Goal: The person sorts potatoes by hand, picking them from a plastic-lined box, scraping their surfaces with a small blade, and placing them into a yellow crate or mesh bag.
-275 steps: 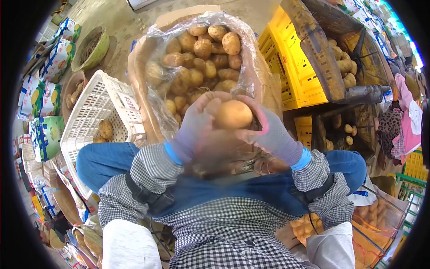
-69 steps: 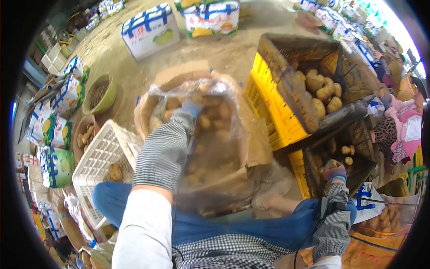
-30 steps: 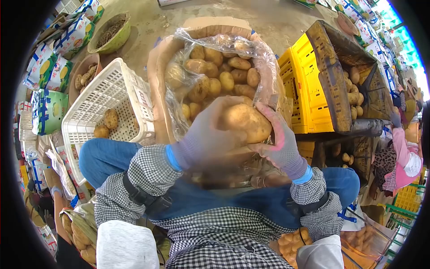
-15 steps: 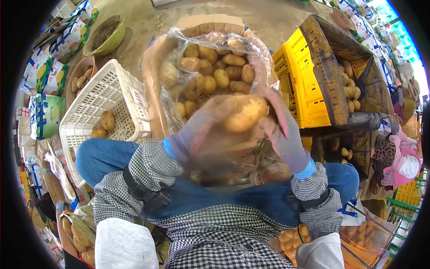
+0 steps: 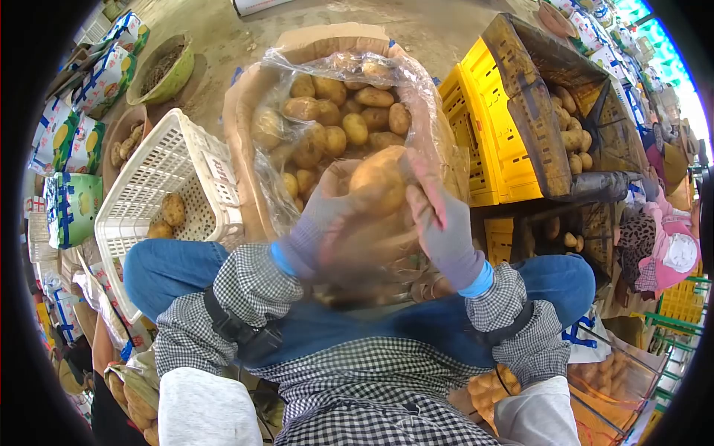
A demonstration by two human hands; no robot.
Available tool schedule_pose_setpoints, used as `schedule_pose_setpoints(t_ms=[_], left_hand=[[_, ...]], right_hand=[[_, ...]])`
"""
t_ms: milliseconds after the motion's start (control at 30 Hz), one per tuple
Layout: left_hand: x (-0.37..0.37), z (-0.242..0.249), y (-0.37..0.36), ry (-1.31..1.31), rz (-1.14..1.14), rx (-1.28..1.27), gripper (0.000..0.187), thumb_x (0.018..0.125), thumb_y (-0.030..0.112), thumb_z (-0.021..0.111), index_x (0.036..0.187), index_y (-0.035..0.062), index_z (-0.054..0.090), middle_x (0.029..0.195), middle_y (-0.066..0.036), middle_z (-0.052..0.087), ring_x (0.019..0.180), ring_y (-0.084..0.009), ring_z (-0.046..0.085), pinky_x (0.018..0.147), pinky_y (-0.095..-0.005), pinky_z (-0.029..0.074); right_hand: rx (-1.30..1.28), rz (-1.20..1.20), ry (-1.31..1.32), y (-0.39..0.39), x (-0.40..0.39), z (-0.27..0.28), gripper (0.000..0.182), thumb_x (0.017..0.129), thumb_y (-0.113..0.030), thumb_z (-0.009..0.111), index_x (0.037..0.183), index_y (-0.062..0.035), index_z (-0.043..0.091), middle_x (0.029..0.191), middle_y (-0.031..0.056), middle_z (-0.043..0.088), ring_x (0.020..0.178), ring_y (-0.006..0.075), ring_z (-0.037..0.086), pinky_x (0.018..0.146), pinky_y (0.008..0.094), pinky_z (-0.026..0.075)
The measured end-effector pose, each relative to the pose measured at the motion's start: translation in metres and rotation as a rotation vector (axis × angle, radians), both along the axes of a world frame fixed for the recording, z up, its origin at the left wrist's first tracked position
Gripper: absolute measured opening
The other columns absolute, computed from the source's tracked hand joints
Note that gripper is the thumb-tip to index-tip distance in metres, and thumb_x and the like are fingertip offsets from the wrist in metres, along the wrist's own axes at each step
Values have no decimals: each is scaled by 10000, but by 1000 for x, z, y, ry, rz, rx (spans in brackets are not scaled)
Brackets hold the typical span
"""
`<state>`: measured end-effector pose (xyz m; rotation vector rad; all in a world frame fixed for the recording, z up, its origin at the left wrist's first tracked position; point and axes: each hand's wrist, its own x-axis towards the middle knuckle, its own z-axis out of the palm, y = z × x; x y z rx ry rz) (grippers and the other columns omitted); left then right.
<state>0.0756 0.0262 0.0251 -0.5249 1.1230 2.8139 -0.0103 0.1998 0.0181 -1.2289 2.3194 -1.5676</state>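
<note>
Head view: left hand [image 5: 318, 224] holding potato [image 5: 378, 182]; right hand [image 5: 448, 232] narrowly open, beside potato.

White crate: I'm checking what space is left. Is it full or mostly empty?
Mostly empty, as far as it shows: the crate holds two visible potatoes, with bare mesh around them.

Tan potato [image 5: 379, 181] — yellow crate [image 5: 513, 134] — checked sleeves [image 5: 256, 281] (black and white).
</note>
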Motion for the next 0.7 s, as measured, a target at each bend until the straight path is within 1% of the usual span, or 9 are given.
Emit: schedule_pose_setpoints(t_ms=[167,233,300,367,433,500,567,633,700], left_hand=[[2,1,-3,-22,7,-8,623,834,96,687,1358,79,352,1332,-103,480,1221,-244,515,1021,-456,468],[2,-1,2,-82,56,15,620,835,108,693,1355,80,357,1323,-101,489,1203,-236,528,1003,-444,481],[4,0,-1,-60,26,-32,611,840,156,715,1337,78,369,1310,-95,499,1183,-218,540,970,-409,500],[5,1,-1,-38,21,-84,611,837,196,737,1318,73,379,1293,-88,508,1164,-199,550,928,-364,516],[3,1,5,-12,30,-132,620,826,227,759,1298,67,388,1273,-80,518,1145,-178,557,874,-310,531],[5,2,8,11,30,-238,619,821,210,764,1290,59,389,1253,-72,525,1121,-166,565,837,-273,529],[4,1,8,45,40,-313,609,823,193,762,1283,52,389,1240,-68,529,1103,-157,570,807,-245,526],[5,-2,7,74,48,-354,591,832,176,753,1278,46,388,1235,-67,530,1091,-152,572,784,-225,521],[5,0,8,35,10,-346,575,852,195,732,1291,56,387,1253,-63,523,1105,-156,564,804,-250,523]], right_hand=[[-22,32,5,-2,7,4,535,915,-51,572,1430,-127,446,1265,129,612,1087,206,649,797,253,507],[227,-7,-266,4,7,8,531,910,-45,577,1423,-110,451,1280,133,604,1126,214,629,839,249,499],[253,-6,-251,4,7,10,519,909,-47,579,1411,-99,461,1298,137,593,1160,223,610,877,252,493],[55,25,24,-3,15,6,497,910,-55,580,1396,-93,479,1320,140,578,1189,235,591,910,263,487],[14,-89,-363,-4,5,10,479,913,-55,572,1384,-92,490,1340,143,561,1196,255,584,918,285,491],[-19,-96,-361,-1,2,8,468,916,-55,563,1378,-90,495,1347,145,553,1200,274,577,923,306,494],[-43,6,13,0,6,-5,464,920,-55,554,1379,-87,494,1343,148,555,1204,292,570,925,324,495],[51,-48,-107,1,-2,6,474,917,-57,555,1385,-80,483,1336,150,560,1198,302,571,936,335,490],[77,-94,-100,3,-2,9,448,927,-56,548,1371,-47,490,1312,149,578,1151,254,585,930,316,478]])
